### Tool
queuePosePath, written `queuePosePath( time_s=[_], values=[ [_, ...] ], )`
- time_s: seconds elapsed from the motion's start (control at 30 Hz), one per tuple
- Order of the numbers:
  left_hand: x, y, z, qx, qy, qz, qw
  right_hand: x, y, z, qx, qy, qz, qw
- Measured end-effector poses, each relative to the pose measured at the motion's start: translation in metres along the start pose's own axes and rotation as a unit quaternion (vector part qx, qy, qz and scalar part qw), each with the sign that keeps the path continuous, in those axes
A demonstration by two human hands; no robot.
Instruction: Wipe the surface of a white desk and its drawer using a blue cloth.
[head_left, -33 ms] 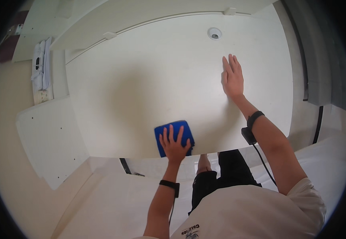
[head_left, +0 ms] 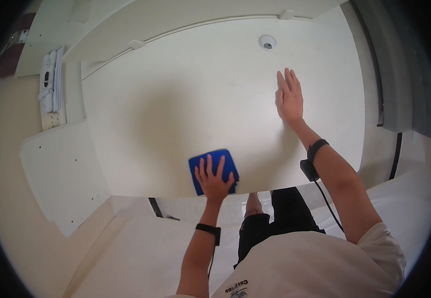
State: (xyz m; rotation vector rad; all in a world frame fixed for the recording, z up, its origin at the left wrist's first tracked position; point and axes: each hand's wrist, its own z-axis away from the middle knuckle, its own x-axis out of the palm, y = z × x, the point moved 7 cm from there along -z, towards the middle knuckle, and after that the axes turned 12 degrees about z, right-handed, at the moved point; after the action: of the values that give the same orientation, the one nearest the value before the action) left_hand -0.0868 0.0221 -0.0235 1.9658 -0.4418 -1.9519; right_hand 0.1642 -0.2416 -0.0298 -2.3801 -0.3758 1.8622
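At the near edge of the white desk (head_left: 175, 114), the left hand (head_left: 214, 180) lies flat with fingers spread on a folded blue cloth (head_left: 221, 161), pressing it to the top rather than gripping it. Farther right, the right hand (head_left: 290, 97) rests open and flat on the bare surface, holding nothing. With the cloth at the near rim, most of the desktop, out to the round cable grommet (head_left: 267, 42) at the far edge, seemingly remains to be wiped.

Blue cloth (head_left: 214, 170) soft, matt; white desk (head_left: 175, 109) smooth, matt.
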Motion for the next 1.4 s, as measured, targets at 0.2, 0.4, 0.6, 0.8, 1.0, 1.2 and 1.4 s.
queuePosePath(
  time_s=[0.2, 0.4, 0.6, 0.8, 1.0, 1.2, 1.4],
  values=[
    [-0.025, -0.056, -0.082, -0.009, 0.041, -0.059, 0.997, 0.001, 0.002, 0.000, 0.003, -0.012, -0.007, 1.000],
    [-0.047, -0.097, -0.236, 0.012, 0.104, -0.103, 0.989, 0.000, -0.001, -0.005, -0.006, -0.026, -0.023, 0.999],
    [-0.018, -0.047, -0.377, 0.051, 0.100, -0.093, 0.989, 0.003, 0.002, -0.006, 0.005, -0.061, -0.015, 0.998],
    [0.021, 0.038, -0.404, 0.122, 0.083, -0.081, 0.986, 0.002, 0.001, -0.008, -0.004, -0.053, -0.025, 0.998],
    [0.035, 0.072, -0.319, 0.152, 0.025, -0.034, 0.988, -0.001, 0.000, -0.010, -0.001, -0.042, -0.027, 0.999],
    [0.052, 0.091, -0.154, 0.110, -0.056, 0.019, 0.992, -0.001, 0.003, -0.008, 0.007, -0.026, -0.013, 1.000],
    [0.033, 0.072, -0.009, 0.079, -0.060, 0.058, 0.993, 0.000, 0.005, -0.005, 0.005, 0.015, -0.014, 1.000]
  ],
)
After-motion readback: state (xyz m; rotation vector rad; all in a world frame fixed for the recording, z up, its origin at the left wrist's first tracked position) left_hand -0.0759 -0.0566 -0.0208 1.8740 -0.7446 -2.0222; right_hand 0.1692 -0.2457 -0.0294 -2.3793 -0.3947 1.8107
